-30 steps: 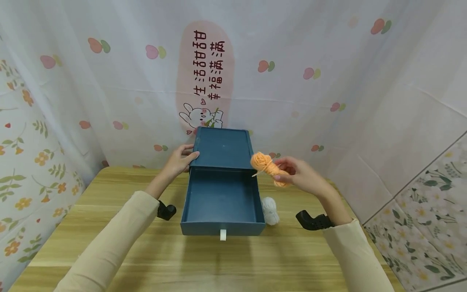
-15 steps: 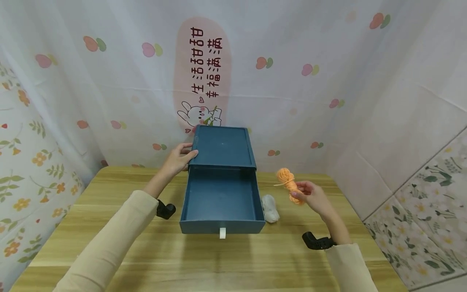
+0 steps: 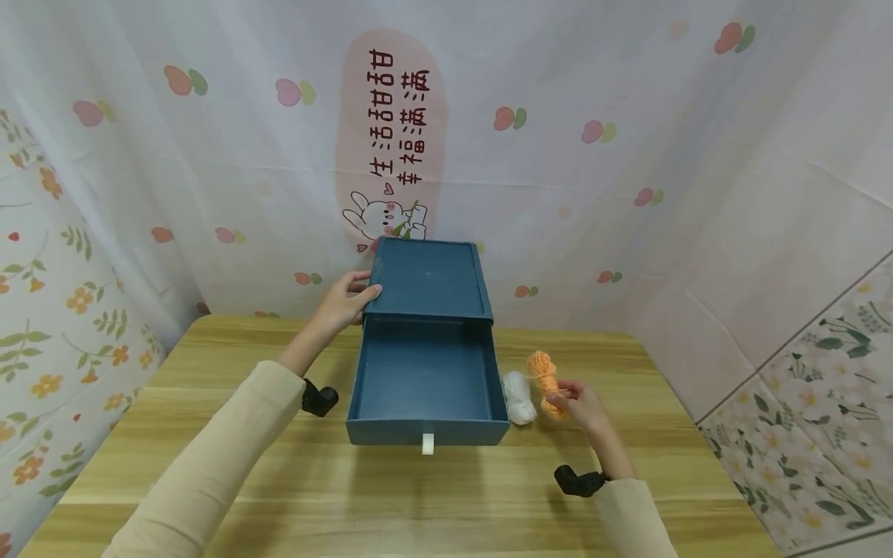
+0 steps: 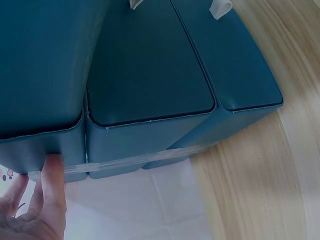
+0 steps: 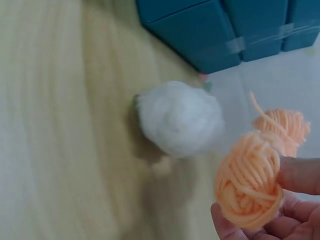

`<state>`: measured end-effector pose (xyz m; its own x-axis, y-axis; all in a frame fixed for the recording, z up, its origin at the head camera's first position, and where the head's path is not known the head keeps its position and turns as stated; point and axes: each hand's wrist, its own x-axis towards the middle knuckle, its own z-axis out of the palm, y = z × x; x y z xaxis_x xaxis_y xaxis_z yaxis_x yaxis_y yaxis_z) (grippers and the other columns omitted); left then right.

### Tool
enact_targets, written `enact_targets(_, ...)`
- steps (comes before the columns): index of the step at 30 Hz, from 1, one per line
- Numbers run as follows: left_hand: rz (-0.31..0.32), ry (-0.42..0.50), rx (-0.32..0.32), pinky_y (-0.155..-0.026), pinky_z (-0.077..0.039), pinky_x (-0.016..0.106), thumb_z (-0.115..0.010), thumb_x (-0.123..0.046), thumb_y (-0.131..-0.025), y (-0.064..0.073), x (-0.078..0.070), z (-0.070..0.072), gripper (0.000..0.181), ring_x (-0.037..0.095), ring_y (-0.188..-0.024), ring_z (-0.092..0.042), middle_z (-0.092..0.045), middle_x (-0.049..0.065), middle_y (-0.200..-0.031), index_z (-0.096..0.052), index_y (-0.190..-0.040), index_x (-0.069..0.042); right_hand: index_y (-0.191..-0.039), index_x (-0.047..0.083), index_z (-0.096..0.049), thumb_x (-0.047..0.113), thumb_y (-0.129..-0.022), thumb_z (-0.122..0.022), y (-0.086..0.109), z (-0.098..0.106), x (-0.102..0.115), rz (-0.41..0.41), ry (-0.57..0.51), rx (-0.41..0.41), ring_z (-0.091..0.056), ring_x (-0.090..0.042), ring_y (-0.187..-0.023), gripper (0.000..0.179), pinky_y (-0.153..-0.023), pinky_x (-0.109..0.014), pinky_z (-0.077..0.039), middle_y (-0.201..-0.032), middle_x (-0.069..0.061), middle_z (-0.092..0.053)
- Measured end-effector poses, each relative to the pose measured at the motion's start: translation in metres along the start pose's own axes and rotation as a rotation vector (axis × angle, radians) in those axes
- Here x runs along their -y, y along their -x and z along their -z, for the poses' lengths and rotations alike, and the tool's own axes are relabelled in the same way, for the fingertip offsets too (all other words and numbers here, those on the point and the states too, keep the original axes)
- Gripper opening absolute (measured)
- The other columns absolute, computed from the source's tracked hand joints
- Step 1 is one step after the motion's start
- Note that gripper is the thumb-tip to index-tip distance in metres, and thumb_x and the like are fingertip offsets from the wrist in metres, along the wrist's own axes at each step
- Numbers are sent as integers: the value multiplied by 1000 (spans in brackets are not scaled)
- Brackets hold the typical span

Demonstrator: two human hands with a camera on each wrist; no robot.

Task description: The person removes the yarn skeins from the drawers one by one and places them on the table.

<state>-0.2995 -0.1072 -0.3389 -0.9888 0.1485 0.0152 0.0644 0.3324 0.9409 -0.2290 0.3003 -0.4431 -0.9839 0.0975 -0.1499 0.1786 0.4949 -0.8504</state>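
My left hand (image 3: 340, 306) holds the left edge of a dark blue drawer cabinet (image 3: 429, 279), its thumb over the top. In the left wrist view, the hand's fingers (image 4: 53, 180) touch the cabinet wall. The top drawer (image 3: 391, 432) is pulled out, its inside bare, with a white tab in front. My right hand (image 3: 586, 409) pinches a skein of orange yarn (image 3: 544, 376) between thumb and fingers, right of the cabinet. Close beside it lies a skein of white yarn (image 3: 518, 397). The right wrist view shows the orange yarn (image 5: 247, 185) near the white one (image 5: 180, 120).
A wooden table (image 3: 418, 511) carries everything. Behind it hangs a white curtain (image 3: 558, 178) with fruit prints and a rabbit. In the left wrist view, clear tape (image 4: 125, 161) runs across several stacked drawer units. Black cameras (image 3: 580, 482) sit on both wrists.
My right hand has carried the orange yarn from beside the cabinet top, first rightward, then down and back toward the white yarn. The left hand has kept its place on the cabinet.
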Motion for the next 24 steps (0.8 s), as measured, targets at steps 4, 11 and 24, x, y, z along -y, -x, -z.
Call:
enact_targets(4,2,20,2,-87,-49,45,-48,-35,-93,-2,1,0,59,36,-115,-49,-38,22,-135,-27,-142,-10,-123,-13,-44,11,-87,-59,-3,-8,-7,-45,-33,-3,-53,-10,-77,47,-65,-20,-47,-98,-17,-57)
enact_targets(11,9,22,5,-88,-49,45,-48,-33,-93,-2,2,-1,59,37,-115,-49,-37,23,-135,-27,-142,-9,-124,-12,-44,18,-90,-54,-6,-15,-19,-127,-2,2,-54,-24,-97,47,-70,-24,-47,-119,-29,-50)
enact_targets(24,0,31,10,-87,-49,44,-47,-34,-93,-1,-1,-1,59,36,-114,-50,-37,22,-135,-26,-143,-10,-128,-11,-42,26,-91,-51,-12,-19,-28,-200,-20,26,-50,-26,-105,53,-76,-27,-47,-128,-28,-43)
